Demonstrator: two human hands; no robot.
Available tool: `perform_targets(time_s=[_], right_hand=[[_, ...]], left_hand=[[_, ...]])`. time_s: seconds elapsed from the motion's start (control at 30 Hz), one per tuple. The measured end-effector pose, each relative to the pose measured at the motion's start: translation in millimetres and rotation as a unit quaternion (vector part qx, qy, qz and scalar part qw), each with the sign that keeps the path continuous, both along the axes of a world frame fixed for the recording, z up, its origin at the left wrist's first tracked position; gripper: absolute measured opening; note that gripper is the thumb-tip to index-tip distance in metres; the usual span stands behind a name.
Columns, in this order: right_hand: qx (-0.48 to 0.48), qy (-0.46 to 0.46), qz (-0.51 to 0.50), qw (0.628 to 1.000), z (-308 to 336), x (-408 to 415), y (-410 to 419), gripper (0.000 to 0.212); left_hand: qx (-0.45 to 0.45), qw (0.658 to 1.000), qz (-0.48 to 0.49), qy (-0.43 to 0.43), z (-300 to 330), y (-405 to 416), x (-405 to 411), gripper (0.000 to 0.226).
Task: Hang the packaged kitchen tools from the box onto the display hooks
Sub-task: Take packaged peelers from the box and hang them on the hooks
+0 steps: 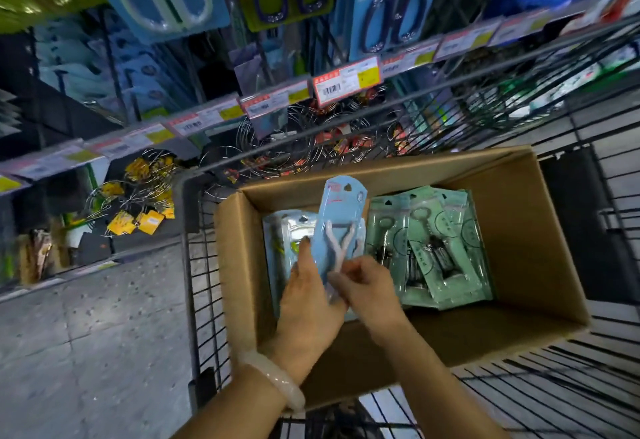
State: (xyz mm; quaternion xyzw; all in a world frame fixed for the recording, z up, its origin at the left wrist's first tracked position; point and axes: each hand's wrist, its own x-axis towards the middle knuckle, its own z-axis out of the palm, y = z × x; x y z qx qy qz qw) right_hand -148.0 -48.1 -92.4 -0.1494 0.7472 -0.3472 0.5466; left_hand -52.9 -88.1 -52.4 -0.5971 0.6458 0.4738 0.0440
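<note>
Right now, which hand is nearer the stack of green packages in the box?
Right. The right hand lies just beside the green packages, at their left edge; the left hand lies farther left, beyond the blue package.

A black wire shopping cart (194, 300) fills the lower right of the frame and carries an open cardboard box (519, 224) on its grid. On the box floor, at centre, lie green packaged tools (436, 248) in an overlapping pile on the right and clear-and-blue packs (280, 241) on the left. The cart stands on a grey speckled floor (86, 334) at lower left.
</note>
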Motion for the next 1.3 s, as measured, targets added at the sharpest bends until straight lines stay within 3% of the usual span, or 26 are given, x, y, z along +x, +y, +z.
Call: perform_targets(time_s=[0.07, 0.13, 0.23, 0.33, 0.4, 0.47, 0.53, 0.67, 0.73, 0.8, 0.93, 1.03, 1.17, 1.3], right_hand=[[-0.061, -0.008, 0.001, 0.998, 18.3, 3.6, -3.7, 0.014], [-0.099, -0.064, -0.029, 0.993, 29.0, 0.7, -11.1, 0.009], [-0.040, -0.051, -0.043, 0.997, 1.1, -9.3, -24.1, 0.016], [0.105, 0.081, 0.133, 0.982, -62.3, -9.1, -29.5, 0.012], [0.190, 0.085, 0.246, 0.947, -98.5, 0.9, -25.7, 0.041], [0.218, 0.066, 0.284, 0.931, -120.7, 15.3, -21.0, 0.061], [0.209, 0.060, 0.258, 0.942, -136.4, 30.1, -18.6, 0.051], [0.218, 0.141, 0.197, 0.945, -157.0, 44.1, -24.5, 0.031], [0.227, 0.167, 0.240, 0.929, -158.0, 43.1, -25.3, 0.033], [0.218, 0.153, 0.235, 0.935, -152.8, 37.1, -24.7, 0.035], [0.194, 0.037, 0.110, 0.974, -120.5, 15.5, -20.4, 0.029], [0.192, 0.060, 0.044, 0.978, -98.2, -2.8, -9.5, 0.037], [0.097, 0.048, -0.098, 0.989, -61.0, -27.6, 16.2, 0.065], [0.009, 0.049, -0.088, 0.995, -1.9, -27.3, 27.9, 0.049]], left_hand=[[-0.079, 0.994, 0.059, 0.040, 7.5, -3.1, 2.0, 0.077], [-0.100, 0.982, 0.121, 0.107, 16.8, -13.4, 13.5, 0.070], [-0.106, 0.955, 0.214, 0.176, 31.9, -28.8, 36.2, 0.071], [-0.118, 0.942, 0.263, 0.170, 37.6, -37.3, 53.5, 0.072], [-0.123, 0.941, 0.277, 0.150, 31.2, -39.8, 65.5, 0.071], [-0.112, 0.938, 0.295, 0.142, 23.9, -41.1, 74.1, 0.068], [-0.099, 0.936, 0.304, 0.144, 18.9, -39.8, 78.5, 0.067], [-0.101, 0.933, 0.313, 0.145, 14.1, -38.3, 78.7, 0.068], [-0.102, 0.934, 0.311, 0.143, 11.8, -37.0, 79.7, 0.067], [-0.100, 0.933, 0.317, 0.140, 12.7, -36.5, 78.9, 0.067], [-0.090, 0.927, 0.330, 0.155, 16.7, -39.0, 76.3, 0.067], [-0.093, 0.922, 0.336, 0.167, 21.4, -39.7, 74.8, 0.062], [-0.078, 0.919, 0.334, 0.196, 31.6, -35.1, 81.1, 0.070], [-0.062, 0.921, 0.320, 0.214, 42.5, -26.2, 95.5, 0.063]])
